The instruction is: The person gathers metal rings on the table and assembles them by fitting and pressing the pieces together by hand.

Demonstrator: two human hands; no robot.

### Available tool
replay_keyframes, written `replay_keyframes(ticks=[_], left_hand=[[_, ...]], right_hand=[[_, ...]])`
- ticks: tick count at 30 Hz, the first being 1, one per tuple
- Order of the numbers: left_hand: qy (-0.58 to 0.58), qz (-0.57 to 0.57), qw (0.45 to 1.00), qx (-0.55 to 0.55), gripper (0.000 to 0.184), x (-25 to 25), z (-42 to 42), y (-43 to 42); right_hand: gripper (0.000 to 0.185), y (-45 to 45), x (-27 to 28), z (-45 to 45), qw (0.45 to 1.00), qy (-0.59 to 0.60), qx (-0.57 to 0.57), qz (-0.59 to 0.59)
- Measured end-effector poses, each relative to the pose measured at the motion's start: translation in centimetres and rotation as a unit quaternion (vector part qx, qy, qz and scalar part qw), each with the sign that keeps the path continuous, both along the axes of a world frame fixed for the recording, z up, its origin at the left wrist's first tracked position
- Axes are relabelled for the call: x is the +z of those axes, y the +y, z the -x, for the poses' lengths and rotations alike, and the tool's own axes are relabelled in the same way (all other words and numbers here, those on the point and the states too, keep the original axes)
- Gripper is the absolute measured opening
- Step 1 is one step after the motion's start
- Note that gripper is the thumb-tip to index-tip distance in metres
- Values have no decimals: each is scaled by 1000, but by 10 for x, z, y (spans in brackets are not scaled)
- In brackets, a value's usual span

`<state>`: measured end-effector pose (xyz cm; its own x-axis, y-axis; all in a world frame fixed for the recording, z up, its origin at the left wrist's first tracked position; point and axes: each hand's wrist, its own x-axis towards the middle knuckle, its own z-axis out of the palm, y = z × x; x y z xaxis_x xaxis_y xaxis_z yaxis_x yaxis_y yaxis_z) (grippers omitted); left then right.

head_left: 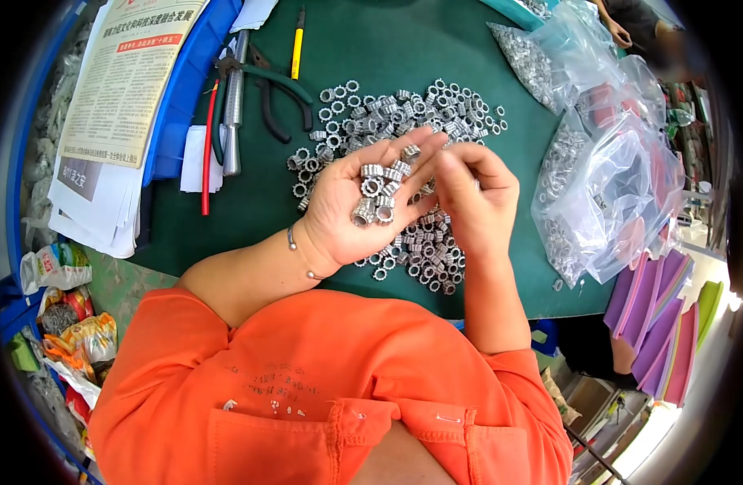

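My left hand (351,202) is turned palm up over the table, its fingers stretched toward the right. Several small notched metal rings (372,187) rest on its palm and fingers, one of them near the fingertips. Close beside those fingertips is my right hand (478,194), thumb and fingers pinched together. A small grey glint shows inside it, but what it holds is mostly hidden. Beneath and around both hands spreads a pile of similar metal rings (432,246), partly covered by the hands.
Pliers (274,89), a red stick-like tool (206,153) and a yellow pen-like tool (297,50) lie on the green table (226,234). A newspaper (125,81) lies over a blue bin (185,89) at left. Clear plastic bags (602,186) of rings stand right. Another person's hand (620,34) shows top right.
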<state>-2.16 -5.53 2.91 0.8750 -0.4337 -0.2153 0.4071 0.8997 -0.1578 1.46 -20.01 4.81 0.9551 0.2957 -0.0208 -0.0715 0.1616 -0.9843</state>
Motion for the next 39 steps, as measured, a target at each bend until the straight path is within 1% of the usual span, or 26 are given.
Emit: replay_keyframes(ticks=[1, 2, 3, 5, 6, 7, 8, 9, 11, 13, 14, 15, 16, 19, 21, 23, 24, 25, 26, 27, 28, 33, 34, 35, 37, 39], left_hand=[[0, -1, 1000, 0, 40, 0, 0, 0], [51, 6, 999, 2, 41, -1, 0, -1], [44, 21, 999, 1, 42, -3, 0, 0], [36, 36, 999, 1, 42, -4, 1, 1], [8, 27, 1000, -4, 41, -3, 0, 1], [-20, 19, 1000, -10, 40, -2, -1, 2], [12, 25, 999, -15, 40, -3, 0, 2], [29, 1, 999, -13, 33, 0, 0, 0], [25, 92, 993, -68, 25, -9, 4, 5], [-9, 10, 995, -101, 25, 0, 9, 1], [-35, 9, 992, -120, 25, -1, 13, -1], [-62, 8, 988, -138, 26, -5, 15, -3], [-54, -2, 986, -159, 27, -5, 14, -3], [-18, 1, 989, -146, 27, -11, 13, -6], [7, -33, 989, -142, 30, -6, 12, -4], [-4, -35, 986, -161, 34, -1, 12, -1], [-21, -46, 984, -170, 36, 0, 12, 0], [-32, -62, 982, -178, 34, 0, 11, 0], [-45, -15, 982, -181, 32, -3, 11, 0], [-59, 32, 981, -184, 31, -4, 10, 0], [-43, -21, 980, -192, 27, -2, 10, 0], [-33, -44, 988, -146, 17, -7, 10, 0], [-35, -55, 987, -147, 15, -6, 9, 0], [-37, -65, 986, -148, 14, -4, 9, 1], [-34, -55, 987, -150, 14, -5, 9, 0], [-31, -45, 987, -152, 13, -7, 9, 0]], right_hand=[[12, 6, -1, 1, 974, -121, -20, 191], [15, 9, -3, -1, 949, -215, -13, 232], [18, 11, -5, -4, 912, -307, -7, 271], [18, 9, -6, -2, 930, -268, -6, 253], [16, 7, -3, -2, 982, -109, -12, 156], [15, 2, -1, -3, 997, 55, -18, 54], [14, -5, 0, -13, 983, 117, 13, -138], [14, -3, 7, -20, 966, 150, -4, -210], [11, -11, 7, -38, 975, 129, 32, -180], [12, -4, 10, -53, 994, 58, 13, 95], [12, 6, 4, -59, 979, -80, 33, 184], [13, 17, 1, -64, 937, -217, 53, 267], [15, 24, 6, -67, 889, -266, 87, 363], [15, 33, -9, -75, 810, -341, 141, 456], [12, 30, -9, -80, 812, -357, 153, 436], [10, 24, -5, -80, 873, -280, 126, 378], [11, 18, -10, -79, 916, -172, 129, 339], [11, 14, -9, -77, 913, -173, 133, 346], [14, 10, -7, -73, 961, -72, 136, 231], [17, 7, -5, -70, 985, 32, 131, 111], [25, 6, -11, -70, 988, -2, 140, 66], [39, 2, -14, -63, 959, 138, 187, -160], [29, 3, -15, -62, 954, 169, 173, -180], [29, 3, -15, -61, 954, 168, 174, -179], [23, 4, -13, -60, 920, 239, 171, -258], [19, 3, -13, -60, 918, 248, 172, -256]])
